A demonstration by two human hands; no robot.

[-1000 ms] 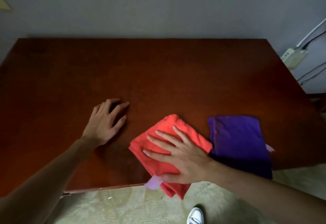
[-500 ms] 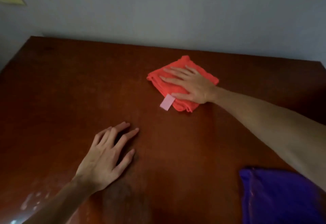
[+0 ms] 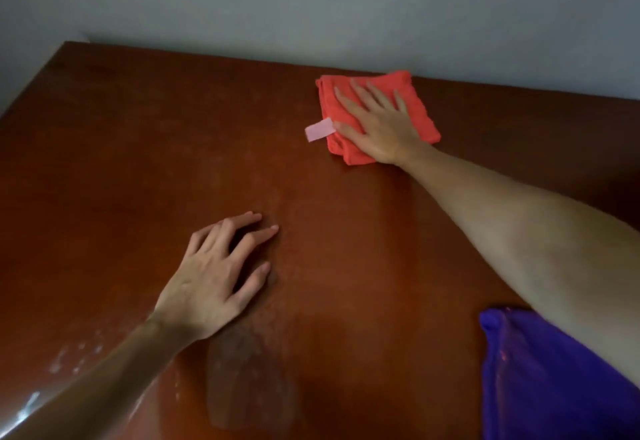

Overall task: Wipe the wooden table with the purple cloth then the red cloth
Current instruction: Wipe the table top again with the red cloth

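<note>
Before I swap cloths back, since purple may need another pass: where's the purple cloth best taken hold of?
Judging by its pose, pinch the purple cloth at its rounded far-left corner, coming from the left over bare wooden table. That corner is raised and exposed; the right forearm crosses the cloth's right side. The left hand rests open nearby.

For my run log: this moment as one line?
stage: red-cloth wipe | right hand flat on red cloth, far edge | left hand braced on table | purple cloth aside
</note>
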